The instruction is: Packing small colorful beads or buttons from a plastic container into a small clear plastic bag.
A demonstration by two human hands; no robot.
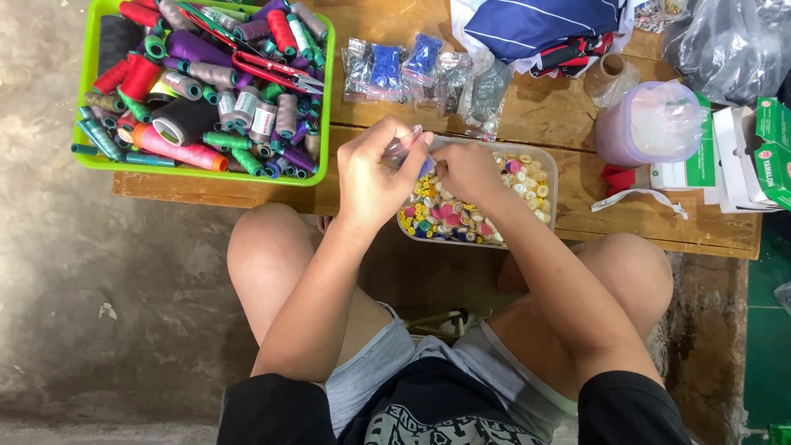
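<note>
Posture: person seated low, bare knees under the desk (577, 115) edge, both forearms reaching forward over it.
Left hand (375, 177): grip clenched on a small clear plastic bag (404, 147), pinched at its top edge, held just above the tub's near-left corner.
Right hand (468, 170): fingertips drawn together at the bag's mouth, touching it; whether a button sits between them is hidden, so I cannot tell.
Clear tub (550, 169): rectangular, on the desk under both hands, full of mixed buttons (449, 218), pink, yellow, white, green.
Handling note: my judgement is the bag mouth wants holding wide and directly over the tub, so any dropped button falls back in.
Behind the tub: filled small bags (416, 70), some with blue contents, lying flat.
Far left: green tray (86, 74) of thread spools, red-handled scissors (264, 62) on top.
Far right: lilac lidded container (647, 124), cardboard boxes (746, 152), striped cloth (544, 25).
</note>
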